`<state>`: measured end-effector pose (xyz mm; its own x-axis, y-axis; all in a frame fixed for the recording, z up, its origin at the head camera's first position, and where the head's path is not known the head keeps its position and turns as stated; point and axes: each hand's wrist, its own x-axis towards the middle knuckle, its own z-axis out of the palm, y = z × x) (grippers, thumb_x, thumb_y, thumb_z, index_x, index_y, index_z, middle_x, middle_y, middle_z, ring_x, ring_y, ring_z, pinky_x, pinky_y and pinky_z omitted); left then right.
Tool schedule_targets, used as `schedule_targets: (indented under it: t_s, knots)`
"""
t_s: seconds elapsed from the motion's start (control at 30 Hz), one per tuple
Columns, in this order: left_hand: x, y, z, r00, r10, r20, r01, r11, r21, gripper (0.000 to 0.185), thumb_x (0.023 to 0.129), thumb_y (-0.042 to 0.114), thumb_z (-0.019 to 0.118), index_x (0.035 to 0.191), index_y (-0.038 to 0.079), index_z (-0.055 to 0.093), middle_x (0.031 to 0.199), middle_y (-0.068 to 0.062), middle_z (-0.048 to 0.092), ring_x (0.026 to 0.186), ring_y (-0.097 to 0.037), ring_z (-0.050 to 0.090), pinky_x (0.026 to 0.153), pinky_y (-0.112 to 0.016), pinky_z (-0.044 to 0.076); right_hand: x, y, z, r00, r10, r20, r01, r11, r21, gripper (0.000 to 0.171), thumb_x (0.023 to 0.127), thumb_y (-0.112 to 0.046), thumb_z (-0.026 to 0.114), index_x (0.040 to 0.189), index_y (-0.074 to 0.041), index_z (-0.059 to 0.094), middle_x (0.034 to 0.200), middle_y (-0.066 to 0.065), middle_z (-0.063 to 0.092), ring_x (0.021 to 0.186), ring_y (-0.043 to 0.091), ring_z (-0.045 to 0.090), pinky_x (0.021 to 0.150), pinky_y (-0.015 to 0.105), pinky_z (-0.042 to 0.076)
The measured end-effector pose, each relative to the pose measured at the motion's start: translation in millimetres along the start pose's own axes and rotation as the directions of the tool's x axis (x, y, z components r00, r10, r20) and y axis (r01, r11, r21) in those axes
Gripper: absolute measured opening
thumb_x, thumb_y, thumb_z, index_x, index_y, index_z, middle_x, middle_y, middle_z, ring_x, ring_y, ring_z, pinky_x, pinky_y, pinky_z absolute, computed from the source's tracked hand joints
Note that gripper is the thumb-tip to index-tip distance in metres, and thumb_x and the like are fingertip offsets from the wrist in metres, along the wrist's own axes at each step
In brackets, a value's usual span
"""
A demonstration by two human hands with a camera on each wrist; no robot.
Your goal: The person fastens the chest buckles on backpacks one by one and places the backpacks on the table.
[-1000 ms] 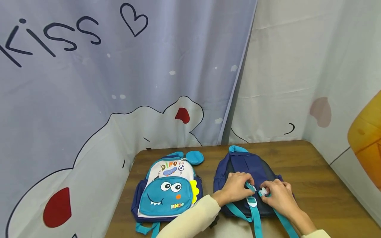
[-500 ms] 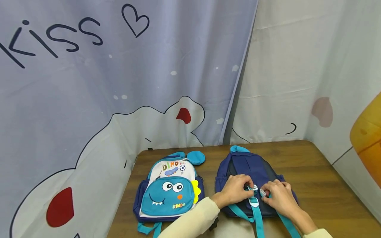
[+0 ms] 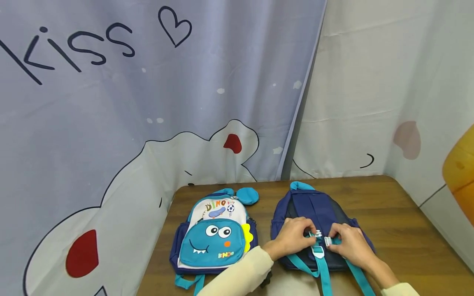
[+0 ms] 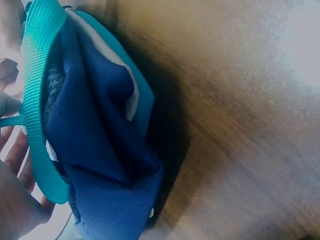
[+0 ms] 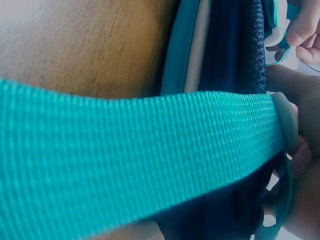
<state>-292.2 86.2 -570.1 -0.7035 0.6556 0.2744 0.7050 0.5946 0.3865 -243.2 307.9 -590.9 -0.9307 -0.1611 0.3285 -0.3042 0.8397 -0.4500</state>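
A navy backpack (image 3: 314,205) lies back side up, its teal straps (image 3: 324,275) trailing toward the near side. Over its middle, my left hand (image 3: 295,235) pinches a white pronged buckle half (image 3: 317,234) on a thin teal strap. Just to the right, my right hand (image 3: 349,244) pinches the other white buckle half (image 3: 327,241) between thumb and fingers. A small gap separates the two halves. In the left wrist view a wide teal strap (image 4: 37,100) partly covers the left fingers. Another teal strap (image 5: 150,150) fills much of the right wrist view, hiding part of the pack.
Left of it, a dinosaur backpack (image 3: 212,242) lies face up, with a round teal pouch (image 3: 247,196) by its top. Both lie on a brown wooden table (image 3: 403,230). Printed curtains (image 3: 222,61) hang behind the table.
The left hand's buckle half has turned so its prongs point right. The right hand's half has turned to face it. The whole scene has shifted slightly right in the head view.
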Motion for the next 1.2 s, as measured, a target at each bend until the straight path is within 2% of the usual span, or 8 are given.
schedule_targets:
  t_s: [0.17, 0.33, 0.57, 0.73, 0.87, 1.03, 1.2]
  knots:
    - [-2.3, -0.6, 1.7, 1.000, -0.015, -0.017, 0.015, 1.000, -0.018, 0.012, 0.084, 0.033, 0.071, 0.094, 0.031, 0.064, 0.088, 0.019, 0.058, 0.082, 0.007, 0.048, 0.083, -0.023, 0.034, 0.7, -1.4, -3.8, 0.999, 0.002, -0.050, 0.001, 0.998, 0.056, 0.037, 0.061, -0.016, 0.090, 0.076, -0.028, 0.058, 0.063, -0.011, 0.050, 0.058, 0.000, 0.042, 0.053, 0.020, 0.035]
    - [-2.6, -0.9, -0.8, 0.999, -0.005, -0.039, 0.004, 0.999, -0.038, 0.013, 0.085, 0.032, 0.072, 0.094, 0.031, 0.064, 0.090, 0.019, 0.060, 0.083, 0.007, 0.050, 0.083, -0.022, 0.035, 4.6, -3.1, -8.0, 0.989, -0.063, -0.133, 0.071, 0.996, 0.056, 0.036, 0.060, -0.016, 0.091, 0.076, -0.030, 0.062, 0.062, -0.012, 0.052, 0.056, -0.003, 0.040, 0.051, 0.019, 0.035]
    - [-2.3, -1.0, -1.6, 0.999, 0.006, -0.052, -0.008, 0.999, -0.042, 0.014, 0.086, 0.032, 0.071, 0.095, 0.032, 0.062, 0.091, 0.019, 0.060, 0.083, 0.008, 0.050, 0.079, -0.019, 0.033, 10.6, -6.4, -12.3, 0.957, -0.163, -0.242, 0.173, 0.985, 0.021, 0.032, 0.059, -0.016, 0.092, 0.077, -0.027, 0.069, 0.074, -0.013, 0.066, 0.055, 0.000, 0.044, 0.053, 0.019, 0.035]
    - [-3.0, 0.2, 0.1, 0.999, 0.010, -0.052, -0.012, 0.999, -0.045, 0.014, 0.086, 0.033, 0.072, 0.095, 0.033, 0.061, 0.090, 0.019, 0.059, 0.081, 0.007, 0.050, 0.081, -0.020, 0.034, 10.4, -8.1, -13.1, 0.954, -0.171, -0.245, 0.168, 0.985, -0.034, 0.030, 0.057, -0.019, 0.093, 0.076, -0.026, 0.070, 0.078, -0.015, 0.067, 0.066, 0.007, 0.059, 0.064, 0.029, 0.042]
    - [-2.7, 1.9, 0.1, 0.998, 0.008, -0.059, -0.011, 0.999, -0.044, 0.014, 0.086, 0.033, 0.072, 0.095, 0.033, 0.061, 0.089, 0.018, 0.059, 0.080, 0.007, 0.049, 0.080, -0.020, 0.033, 10.1, -11.6, -14.3, 0.961, -0.160, -0.224, 0.149, 0.987, -0.063, 0.030, 0.057, -0.019, 0.093, 0.076, -0.027, 0.070, 0.079, -0.015, 0.067, 0.073, 0.009, 0.062, 0.069, 0.039, 0.042]
    - [-1.6, 3.5, -0.6, 0.998, 0.012, -0.066, -0.015, 0.999, -0.041, 0.014, 0.085, 0.032, 0.072, 0.094, 0.032, 0.062, 0.086, 0.018, 0.057, 0.078, 0.007, 0.048, 0.077, -0.019, 0.033, 9.6, -14.9, -15.6, 0.968, -0.136, -0.210, 0.123, 0.990, -0.072, 0.031, 0.057, -0.019, 0.093, 0.076, -0.028, 0.069, 0.078, -0.016, 0.065, 0.073, 0.010, 0.061, 0.070, 0.041, 0.040]
    - [-1.0, 4.0, -0.4, 0.998, 0.013, -0.067, -0.016, 0.999, -0.044, 0.014, 0.084, 0.029, 0.074, 0.092, 0.031, 0.062, 0.083, 0.017, 0.057, 0.076, 0.008, 0.048, 0.076, -0.018, 0.033, 10.4, -15.0, -15.1, 0.965, -0.142, -0.220, 0.128, 0.989, -0.077, 0.030, 0.057, -0.020, 0.093, 0.076, -0.027, 0.070, 0.077, -0.016, 0.065, 0.073, 0.010, 0.061, 0.069, 0.040, 0.041]
